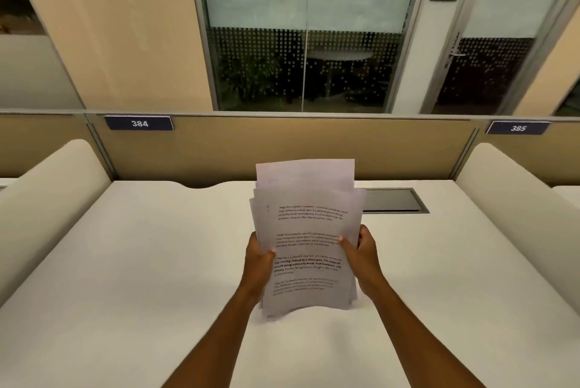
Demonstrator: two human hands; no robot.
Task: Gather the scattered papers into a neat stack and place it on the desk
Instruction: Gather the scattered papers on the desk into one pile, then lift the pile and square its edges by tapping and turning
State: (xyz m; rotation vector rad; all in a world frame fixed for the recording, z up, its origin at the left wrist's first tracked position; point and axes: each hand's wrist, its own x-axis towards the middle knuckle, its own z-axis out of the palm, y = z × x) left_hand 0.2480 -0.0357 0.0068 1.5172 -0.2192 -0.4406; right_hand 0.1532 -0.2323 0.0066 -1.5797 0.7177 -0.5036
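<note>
Above the desk (125, 262), the papers (306, 249) stand nearly upright, the left hand (259, 259) and right hand (361, 251) each pinching a side edge, thumbs in front. Top edges are uneven; loosening the grip and tapping the bottom edge down should square them.

A tan wall panel (282, 149) stands at the back. It has two dark blue signs, one that says 384 (139, 123) and one that says 385 (518, 128). A dark flat cover (392, 200) sits near the back. Behind the panel is a glass wall (307, 26) with white dots, a green plant (248, 76), a round table (339, 56) and a door handle (455, 54).
</note>
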